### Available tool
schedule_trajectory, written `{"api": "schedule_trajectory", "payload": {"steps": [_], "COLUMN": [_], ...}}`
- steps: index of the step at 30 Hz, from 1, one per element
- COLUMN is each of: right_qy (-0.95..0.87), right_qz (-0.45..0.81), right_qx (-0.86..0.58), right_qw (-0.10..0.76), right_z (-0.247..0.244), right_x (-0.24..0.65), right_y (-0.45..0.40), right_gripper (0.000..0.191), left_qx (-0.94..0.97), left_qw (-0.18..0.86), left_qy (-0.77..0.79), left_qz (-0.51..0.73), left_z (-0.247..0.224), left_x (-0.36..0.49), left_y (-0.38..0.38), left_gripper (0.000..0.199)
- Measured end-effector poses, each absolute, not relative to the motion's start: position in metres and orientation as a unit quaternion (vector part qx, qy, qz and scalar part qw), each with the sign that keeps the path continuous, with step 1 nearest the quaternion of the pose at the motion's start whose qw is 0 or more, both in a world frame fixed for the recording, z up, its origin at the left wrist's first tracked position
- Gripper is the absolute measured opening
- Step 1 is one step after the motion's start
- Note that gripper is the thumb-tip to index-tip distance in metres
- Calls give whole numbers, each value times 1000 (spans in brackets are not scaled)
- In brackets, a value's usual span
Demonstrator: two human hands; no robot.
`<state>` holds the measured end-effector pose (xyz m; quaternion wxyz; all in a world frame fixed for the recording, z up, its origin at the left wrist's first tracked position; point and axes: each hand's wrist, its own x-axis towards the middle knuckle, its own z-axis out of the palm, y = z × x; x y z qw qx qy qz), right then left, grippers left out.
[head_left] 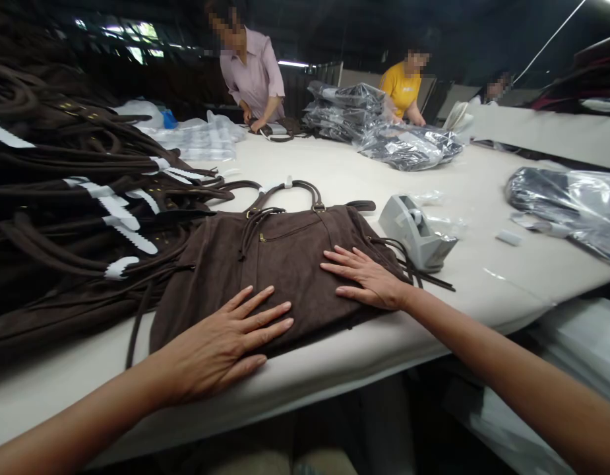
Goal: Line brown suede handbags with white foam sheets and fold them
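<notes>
A dark brown suede-look handbag lies flat at the front edge of the white table, its handles pointing away from me. My left hand rests on the bag's lower left part, palm down with fingers spread. On the right side of the bag, my right hand also lies flat, fingers apart. Neither hand grips anything. A zip with a small brass-coloured pull crosses the bag's front above my hands. White wrapping sits on one handle. Thin dark cords hang at the bag's sides.
Brown bags with white-wrapped handles pile up at the left. A grey tape dispenser stands right of the bag. Plastic-wrapped packages lie further back, another at right. Across the white table, a person in pink and others work.
</notes>
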<state>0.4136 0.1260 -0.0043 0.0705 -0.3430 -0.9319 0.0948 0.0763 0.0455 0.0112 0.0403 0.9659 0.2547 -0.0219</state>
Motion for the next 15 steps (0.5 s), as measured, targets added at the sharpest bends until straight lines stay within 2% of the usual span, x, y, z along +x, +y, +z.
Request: {"api": "schedule_trajectory", "payload": {"steps": [3, 8, 15], "right_qy": [-908, -769, -760], "right_qz": [22, -154, -203], "right_qx": [-405, -575, -571], "right_qw": [107, 236, 233], "right_z": [-10, -43, -72], "right_x": [413, 424, 448], "right_y": [120, 101, 69], "right_gripper": [52, 57, 60], "left_qx": [959, 943, 927], "left_qw": [52, 95, 153], "left_qy": [280, 317, 343], "left_qz": [-17, -14, -1], "left_z": [10, 22, 29], "left_x": [76, 75, 65], "left_y": [41, 26, 7], "left_gripper": [59, 59, 80]}}
